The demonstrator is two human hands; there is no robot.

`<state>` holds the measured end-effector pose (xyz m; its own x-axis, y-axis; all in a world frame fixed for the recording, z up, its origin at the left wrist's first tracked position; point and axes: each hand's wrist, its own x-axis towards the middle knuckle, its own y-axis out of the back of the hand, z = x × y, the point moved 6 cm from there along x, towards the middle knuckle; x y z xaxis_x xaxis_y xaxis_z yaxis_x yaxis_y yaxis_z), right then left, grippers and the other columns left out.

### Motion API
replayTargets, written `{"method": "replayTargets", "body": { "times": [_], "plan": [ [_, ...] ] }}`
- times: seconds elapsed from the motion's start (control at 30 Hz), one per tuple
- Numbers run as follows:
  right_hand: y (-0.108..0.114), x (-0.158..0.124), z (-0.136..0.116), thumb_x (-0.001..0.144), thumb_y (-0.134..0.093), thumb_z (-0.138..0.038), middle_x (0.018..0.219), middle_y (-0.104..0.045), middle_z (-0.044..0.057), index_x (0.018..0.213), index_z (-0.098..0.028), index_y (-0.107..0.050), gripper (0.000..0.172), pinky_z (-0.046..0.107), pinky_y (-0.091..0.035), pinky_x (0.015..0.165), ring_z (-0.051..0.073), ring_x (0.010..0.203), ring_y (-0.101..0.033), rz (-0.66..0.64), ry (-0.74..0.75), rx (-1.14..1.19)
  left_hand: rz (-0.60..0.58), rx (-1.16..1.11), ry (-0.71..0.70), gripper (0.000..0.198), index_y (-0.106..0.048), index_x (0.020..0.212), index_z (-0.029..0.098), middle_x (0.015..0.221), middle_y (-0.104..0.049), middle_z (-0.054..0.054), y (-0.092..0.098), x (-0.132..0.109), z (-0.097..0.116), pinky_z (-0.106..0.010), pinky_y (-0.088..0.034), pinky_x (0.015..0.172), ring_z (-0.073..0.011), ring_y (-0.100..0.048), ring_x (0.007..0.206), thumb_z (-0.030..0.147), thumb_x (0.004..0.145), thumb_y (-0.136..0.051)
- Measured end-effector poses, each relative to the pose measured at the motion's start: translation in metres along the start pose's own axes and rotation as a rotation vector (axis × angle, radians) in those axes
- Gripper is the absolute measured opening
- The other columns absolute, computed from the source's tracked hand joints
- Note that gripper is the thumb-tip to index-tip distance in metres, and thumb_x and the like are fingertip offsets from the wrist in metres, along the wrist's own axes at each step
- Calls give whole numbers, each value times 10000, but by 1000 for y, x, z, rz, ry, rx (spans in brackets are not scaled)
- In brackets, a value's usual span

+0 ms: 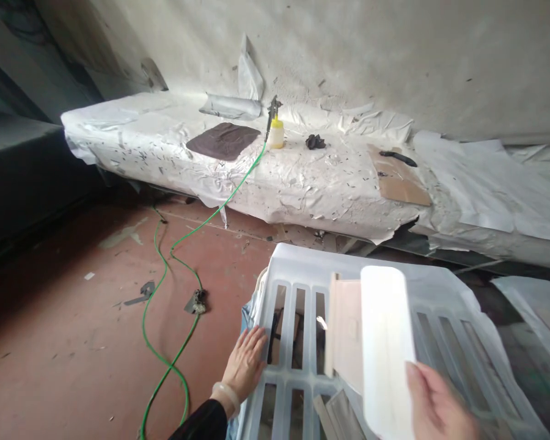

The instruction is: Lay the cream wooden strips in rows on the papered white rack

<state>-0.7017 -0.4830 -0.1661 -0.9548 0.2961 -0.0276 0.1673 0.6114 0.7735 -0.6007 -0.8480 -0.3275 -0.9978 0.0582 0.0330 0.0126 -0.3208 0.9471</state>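
Note:
My right hand is closed on the near right edge of a white, flat panel with rounded corners, holding it upright in front of me. Below it is a large translucent white plastic crate with long slots. My left hand lies on the crate's left edge, its fingers stretched out and holding nothing. Just behind the white panel, a pale beige board with a raised edge is partly hidden. Several greyish-beige strips show at the bottom of the crate.
A sheet-covered bench spans the back. On it are a spray gun with a yellow-topped bottle, a dark cloth, a crumpled black piece and cardboard. A green hose trails over the reddish floor.

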Motion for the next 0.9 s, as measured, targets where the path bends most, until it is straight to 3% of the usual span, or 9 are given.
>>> {"method": "replayTargets", "body": {
  "times": [0.03,0.13,0.2,0.27,0.47,0.63,0.77,0.9],
  "plan": [
    [-34,-11,-31,772,-460,-683,767,-731,96,897,-269,-651,473,349,-497,600,277,689,-671,-77,28,45,-6,10,-18,591,-496,1331,149,1465,-459,-101,0,-1,-4,-557,-337,1144,-285,-361,1395,116,742,-531],
    [-111,-40,-90,867,-322,-672,709,-717,126,912,-194,-652,583,342,-471,579,281,630,-668,-47,137,44,-5,45,-54,587,-468,1363,164,1480,-442,-70,1,-4,-15,-557,-305,1157,-269,-343,1405,115,779,-505],
    [-147,-56,-102,916,-276,-643,757,-730,168,945,-141,-662,634,331,-473,591,282,654,-685,-21,226,51,-7,58,-77,551,-447,1383,178,1494,-426,-45,3,-6,-21,-551,-282,1166,-259,-321,1416,142,835,-491],
    [-173,-67,-96,948,-250,-606,806,-737,190,961,-120,-660,636,323,-475,611,285,692,-698,-49,279,54,-15,58,-102,494,-442,1388,192,1509,-404,-25,4,-8,-26,-536,-263,1174,-248,-297,1427,180,895,-468],
    [-230,-66,-62,953,-216,-559,688,-698,125,847,-201,-604,539,348,-393,585,285,617,-641,-251,204,3,-52,-13,-124,422,-449,1372,201,1499,-420,-22,10,-5,-35,-536,-261,1162,-244,-323,1411,223,952,-434],
    [-271,-48,-49,915,-284,-534,714,-667,95,832,-208,-583,450,351,-397,666,275,688,-611,-390,112,119,-62,-131,23,406,-477,1349,223,1352,-570,-58,15,12,-36,-540,-358,1066,-262,-474,1284,242,943,-475],
    [-292,-43,-43,888,-326,-536,691,-635,47,797,-214,-572,416,325,-413,665,245,696,-595,-503,54,200,-37,-185,127,399,-513,1323,240,1293,-601,-62,19,30,-34,-550,-370,1039,-278,-508,1230,298,929,-525],
    [-304,-47,-38,910,-304,-509,645,-605,13,738,-230,-523,394,297,-416,633,218,667,-586,-541,26,233,-50,-130,58,446,-479,1375,248,1441,-491,-50,17,51,-29,-546,-346,1091,-279,-410,1348,253,930,-503]
  ]
}}
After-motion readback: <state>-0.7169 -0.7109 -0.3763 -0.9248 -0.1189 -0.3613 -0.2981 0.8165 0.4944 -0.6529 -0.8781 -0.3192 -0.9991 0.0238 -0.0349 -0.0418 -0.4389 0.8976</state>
